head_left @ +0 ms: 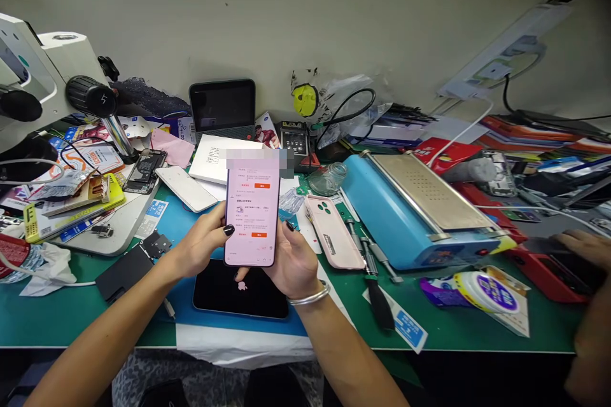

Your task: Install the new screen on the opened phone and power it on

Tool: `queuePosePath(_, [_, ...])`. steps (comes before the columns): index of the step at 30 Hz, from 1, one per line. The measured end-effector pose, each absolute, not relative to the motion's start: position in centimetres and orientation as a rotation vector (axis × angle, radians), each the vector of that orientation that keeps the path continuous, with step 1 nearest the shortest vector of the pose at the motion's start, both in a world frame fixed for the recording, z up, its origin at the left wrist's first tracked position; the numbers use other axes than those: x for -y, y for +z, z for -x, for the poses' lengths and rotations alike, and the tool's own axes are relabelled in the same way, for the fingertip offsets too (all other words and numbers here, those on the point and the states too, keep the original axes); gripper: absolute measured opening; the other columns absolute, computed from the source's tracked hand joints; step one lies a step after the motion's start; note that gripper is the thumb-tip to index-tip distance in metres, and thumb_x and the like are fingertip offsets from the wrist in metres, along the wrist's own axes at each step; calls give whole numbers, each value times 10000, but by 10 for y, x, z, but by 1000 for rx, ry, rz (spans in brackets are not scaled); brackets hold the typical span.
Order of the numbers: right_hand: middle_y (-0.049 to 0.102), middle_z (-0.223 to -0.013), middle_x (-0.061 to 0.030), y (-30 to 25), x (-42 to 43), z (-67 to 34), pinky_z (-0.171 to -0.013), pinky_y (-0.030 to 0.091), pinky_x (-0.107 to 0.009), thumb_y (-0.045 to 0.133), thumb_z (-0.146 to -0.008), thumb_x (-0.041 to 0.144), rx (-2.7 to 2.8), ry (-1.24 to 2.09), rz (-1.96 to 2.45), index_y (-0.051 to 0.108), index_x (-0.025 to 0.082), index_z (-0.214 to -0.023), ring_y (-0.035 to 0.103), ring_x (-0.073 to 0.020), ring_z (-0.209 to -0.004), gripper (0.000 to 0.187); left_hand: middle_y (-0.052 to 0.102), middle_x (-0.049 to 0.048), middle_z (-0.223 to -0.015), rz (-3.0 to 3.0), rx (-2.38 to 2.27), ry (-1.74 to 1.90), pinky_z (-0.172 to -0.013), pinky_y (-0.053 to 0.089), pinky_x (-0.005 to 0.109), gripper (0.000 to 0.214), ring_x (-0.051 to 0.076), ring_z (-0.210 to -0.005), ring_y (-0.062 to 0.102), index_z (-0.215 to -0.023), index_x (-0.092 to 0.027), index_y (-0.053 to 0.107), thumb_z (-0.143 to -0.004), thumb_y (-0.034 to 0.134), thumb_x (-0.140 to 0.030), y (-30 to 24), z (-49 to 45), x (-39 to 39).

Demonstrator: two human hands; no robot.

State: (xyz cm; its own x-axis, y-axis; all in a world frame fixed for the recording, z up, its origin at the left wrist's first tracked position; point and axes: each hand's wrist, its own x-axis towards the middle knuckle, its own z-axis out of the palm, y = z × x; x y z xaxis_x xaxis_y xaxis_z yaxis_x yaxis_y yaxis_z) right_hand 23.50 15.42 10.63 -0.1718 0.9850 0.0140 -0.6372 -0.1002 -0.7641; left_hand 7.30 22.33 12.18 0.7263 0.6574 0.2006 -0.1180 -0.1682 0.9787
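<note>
I hold a smartphone [252, 213] upright with both hands, its lit screen showing a pink and white page with orange buttons. My left hand [203, 241] grips its left edge with the thumb on the screen's side. My right hand [293, 261], a silver bangle on its wrist, wraps round the right edge. Below the phone a dark tablet or phone [248, 302] with a pale logo lies flat on a blue mat [184, 305].
A pink phone case [334, 232] and screwdrivers [377, 273] lie to the right, then a blue heating machine [410, 206]. A microscope [52, 82] stands at left with an opened phone [144, 172] and a white phone [186, 189]. Another person's hand [580, 245] rests at far right.
</note>
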Motion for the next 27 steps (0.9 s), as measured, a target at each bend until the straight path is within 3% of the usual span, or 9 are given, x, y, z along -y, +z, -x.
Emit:
queuePosePath(4, [669, -1195, -157, 108, -154, -235, -508, 620, -440, 575, -797, 557, 762, 1622, 639, 445, 219, -1382, 705, -340, -931, 687, 670, 82, -1064, -1600, -440, 729, -733, 474, 311, 409, 203, -860, 597, -1209, -144, 536, -891, 482, -397, 119, -73, -224])
queuePosePath(12, [674, -1134, -132, 109, -152, -236, -488, 601, -420, 584, -780, 498, 744, 1625, 663, 456, 218, -1356, 701, -312, -853, 653, 601, 19, -818, -1565, -425, 752, -681, 459, 283, 414, 176, -775, 568, -1225, -155, 548, -910, 511, -419, 115, -73, -224])
queuePosePath(18, [684, -1080, -112, 109, -153, -236, -480, 595, -416, 581, -780, 485, 771, 1610, 662, 462, 231, -1338, 697, -293, -805, 624, 664, 72, -973, -1574, -400, 730, -656, 461, 283, 478, 174, -757, 570, -1277, -142, 526, -915, 494, -453, 117, -74, -223])
queuePosePath(24, [688, -1068, -95, 111, -152, -237, -478, 600, -412, 602, -769, 477, 761, 1605, 666, 469, 241, -1344, 690, -267, -760, 635, 649, 77, -973, -1573, -418, 760, -724, 476, 291, 480, 190, -827, 569, -1266, -128, 555, -899, 524, -437, 117, -76, -224])
queuePosePath(27, [691, -1050, -90, 113, -152, -237, -476, 601, -404, 605, -769, 470, 756, 1604, 653, 469, 241, -1343, 693, -273, -785, 633, 618, 47, -873, -1563, -407, 762, -698, 468, 275, 481, 172, -773, 550, -1271, -137, 558, -904, 523, -446, 116, -76, -224])
